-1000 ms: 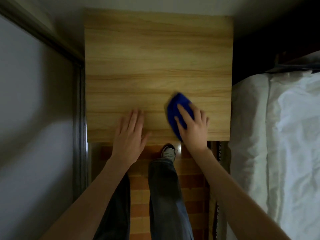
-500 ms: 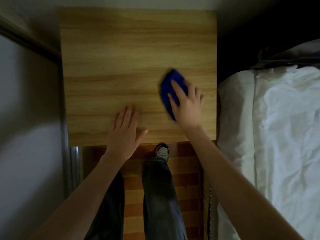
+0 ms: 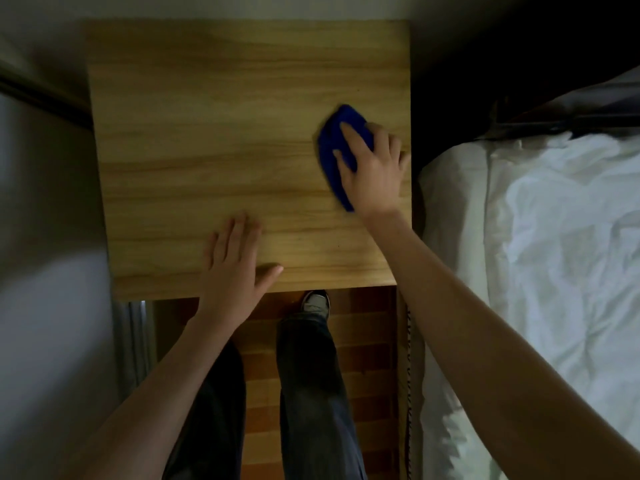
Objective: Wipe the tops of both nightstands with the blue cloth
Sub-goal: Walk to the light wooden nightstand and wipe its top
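A light wood nightstand (image 3: 214,133) fills the upper middle of the head view, its top bare. The blue cloth (image 3: 332,147) lies bunched on the right side of the top, close to the right edge. My right hand (image 3: 372,171) presses flat on the cloth, fingers spread over it, covering its right half. My left hand (image 3: 235,268) rests palm down on the front edge of the top, fingers apart, holding nothing. Only this one nightstand is in view.
A bed with a white crumpled sheet (image 3: 536,254) runs along the right, close to the nightstand. A grey wall or door panel (image 3: 45,271) stands on the left. My legs and one shoe (image 3: 315,303) stand on the reddish wood floor below.
My right hand has slid the blue cloth away from the front edge, farther back and right along the top. My left hand has stayed at the front edge.
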